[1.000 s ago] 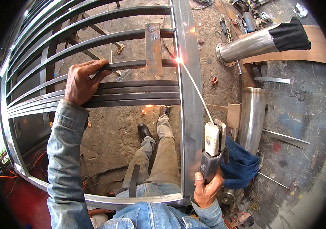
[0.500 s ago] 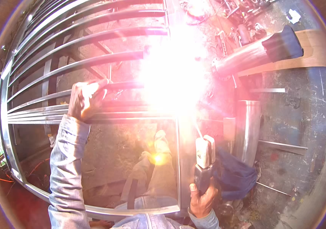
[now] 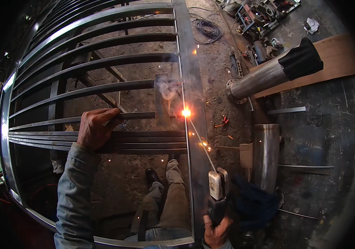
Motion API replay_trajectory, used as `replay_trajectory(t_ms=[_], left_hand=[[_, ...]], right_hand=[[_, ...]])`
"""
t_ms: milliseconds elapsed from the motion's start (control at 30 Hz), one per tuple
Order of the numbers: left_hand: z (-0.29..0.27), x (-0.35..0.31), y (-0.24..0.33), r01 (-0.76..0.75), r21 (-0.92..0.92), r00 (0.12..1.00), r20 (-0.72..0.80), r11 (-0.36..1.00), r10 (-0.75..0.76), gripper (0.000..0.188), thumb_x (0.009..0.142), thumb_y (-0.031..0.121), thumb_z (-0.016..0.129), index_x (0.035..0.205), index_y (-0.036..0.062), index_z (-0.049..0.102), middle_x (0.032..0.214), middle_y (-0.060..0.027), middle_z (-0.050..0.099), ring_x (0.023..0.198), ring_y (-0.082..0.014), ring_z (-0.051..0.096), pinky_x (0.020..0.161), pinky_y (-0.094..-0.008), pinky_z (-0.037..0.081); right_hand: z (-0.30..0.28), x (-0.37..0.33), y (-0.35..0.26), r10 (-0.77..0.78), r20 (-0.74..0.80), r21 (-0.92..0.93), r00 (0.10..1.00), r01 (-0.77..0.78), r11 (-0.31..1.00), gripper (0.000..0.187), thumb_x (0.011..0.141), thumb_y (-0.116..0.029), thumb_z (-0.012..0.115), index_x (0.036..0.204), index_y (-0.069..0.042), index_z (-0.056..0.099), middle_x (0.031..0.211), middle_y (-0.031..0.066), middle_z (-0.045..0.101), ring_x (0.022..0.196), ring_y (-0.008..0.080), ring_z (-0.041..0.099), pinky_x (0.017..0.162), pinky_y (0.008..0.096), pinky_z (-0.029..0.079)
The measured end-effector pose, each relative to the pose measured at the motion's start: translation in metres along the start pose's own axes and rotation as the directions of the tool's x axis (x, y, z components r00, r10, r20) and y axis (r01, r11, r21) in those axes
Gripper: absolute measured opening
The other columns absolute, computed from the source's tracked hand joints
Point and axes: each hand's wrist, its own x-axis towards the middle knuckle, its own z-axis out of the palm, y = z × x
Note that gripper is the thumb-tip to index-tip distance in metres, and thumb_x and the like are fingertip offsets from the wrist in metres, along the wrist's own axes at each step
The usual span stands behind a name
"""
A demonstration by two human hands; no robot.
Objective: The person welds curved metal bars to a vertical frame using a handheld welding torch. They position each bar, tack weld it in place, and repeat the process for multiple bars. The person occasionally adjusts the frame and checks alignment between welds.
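Note:
My left hand [image 3: 96, 126] is closed around a thin metal bar [image 3: 138, 115] of a large steel frame [image 3: 190, 74]. A stack of several flat bars [image 3: 150, 142] lies just below that hand. In my right hand [image 3: 217, 234] is a welding electrode holder [image 3: 216, 185], gripped by its dark handle. A thin welding rod [image 3: 202, 147] slants up from its jaws to a glowing orange spot [image 3: 186, 112] on the frame's inner edge. Beside the glow, a rectangular metal plate [image 3: 161, 99] stands at the bar ends, partly veiled by smoke [image 3: 171, 86].
Right of the frame lie a flanged pipe [image 3: 260, 74] with a black cloth [image 3: 302, 59] over its end, another pipe [image 3: 266, 155] and a dark blue cloth [image 3: 252, 203]. A wooden board [image 3: 335, 54], coiled cable [image 3: 206, 30] and loose metal strips [image 3: 287, 110] lie farther out.
The blinding white-pink glare has shrunk to a small orange glow with smoke and scattered sparks. The whole scene, including both hands, sits slightly lower in the picture. Both hands keep their grips.

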Motion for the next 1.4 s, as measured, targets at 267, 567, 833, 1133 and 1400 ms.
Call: replay_trajectory(t_ms=[267, 567, 833, 1133, 1400], left_hand=[[0.002, -0.006, -0.008, 0.021, -0.009, 1.0, 0.005, 1.0, -0.021, 0.026, 0.079, 0.01, 0.078, 0.102, 0.0004, 0.074, 0.091, -0.018, 0.075, 0.077, -0.0334, 0.074, 0.067, -0.039, 0.058], [-0.003, -0.003, -0.003, -0.039, 0.004, 0.999, -0.025, 0.999, 0.039, 0.026, 0.078, 0.008, 0.074, 0.102, -0.0004, 0.074, 0.09, -0.0202, 0.074, 0.08, -0.0366, 0.073, 0.07, -0.0395, 0.058], [-0.004, 0.0, 0.003, -0.03, 0.035, 0.999, 0.015, 0.999, 0.03, 0.025, 0.081, 0.013, 0.081, 0.103, 0.0017, 0.075, 0.095, -0.0146, 0.076, 0.08, -0.0324, 0.075, 0.069, -0.0379, 0.058], [-0.003, -0.004, -0.003, -0.038, 0.01, 0.999, 0.017, 0.999, 0.038, 0.027, 0.082, 0.013, 0.081, 0.106, 0.0028, 0.075, 0.094, -0.0165, 0.076, 0.082, -0.0329, 0.075, 0.071, -0.0391, 0.06], [-0.002, -0.003, -0.003, 0.004, -0.004, 0.999, 0.038, 1.0, -0.004, 0.025, 0.083, 0.016, 0.081, 0.103, 0.004, 0.074, 0.089, -0.0123, 0.076, 0.078, -0.0312, 0.074, 0.068, -0.0388, 0.058]], right_hand=[[-0.002, 0.0, -0.002, 0.076, 0.029, -0.048, 0.997, -0.074, 0.996, 0.058, 0.089, -0.047, 0.077, 0.11, 0.005, 0.062, 0.079, 0.0187, 0.07, 0.073, 0.0395, 0.073, 0.064, 0.043, 0.055], [-0.004, -0.001, -0.007, 0.13, 0.038, -0.012, 0.991, -0.13, 0.991, 0.055, 0.088, -0.044, 0.078, 0.107, 0.005, 0.063, 0.077, 0.0169, 0.071, 0.07, 0.0372, 0.074, 0.061, 0.0421, 0.056], [0.003, -0.009, 0.005, -0.144, -0.124, -0.064, 0.982, 0.137, 0.989, 0.059, 0.091, -0.04, 0.077, 0.123, 0.006, 0.059, 0.088, 0.0168, 0.072, 0.077, 0.0327, 0.074, 0.069, 0.0406, 0.057], [-0.003, -0.001, -0.003, 0.065, 0.032, -0.014, 0.997, -0.065, 0.998, 0.06, 0.089, -0.046, 0.077, 0.116, 0.005, 0.062, 0.082, 0.0176, 0.072, 0.076, 0.0365, 0.075, 0.065, 0.041, 0.056], [-0.001, -0.004, -0.009, 0.078, -0.028, -0.108, 0.997, -0.081, 0.991, 0.062, 0.089, -0.046, 0.076, 0.119, 0.007, 0.064, 0.093, 0.0266, 0.071, 0.085, 0.0467, 0.069, 0.075, 0.0488, 0.053]])
